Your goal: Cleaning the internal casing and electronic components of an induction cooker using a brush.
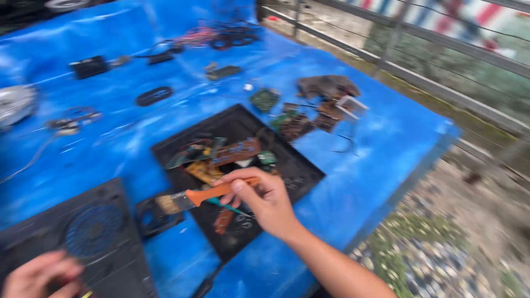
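My right hand (266, 200) grips a paintbrush with an orange handle (212, 192), its pale bristles (168, 203) pointing left. A thin teal tool (227, 207) also sticks out under the fingers. The hand hovers over a black tray (301, 168) that holds circuit boards and electronic scraps (220, 155). My left hand (38, 275) rests at the bottom left on a black panel with a round fan grille (93, 230); its fingers are curled, and what they hold is unclear.
A blue tarp (375, 143) covers the table. More circuit boards (309, 113) lie beyond the tray, with cables, small black parts (89, 67) and a silver round object (15, 104) further back. The table edge runs along the right, with gravel ground and a metal fence beyond.
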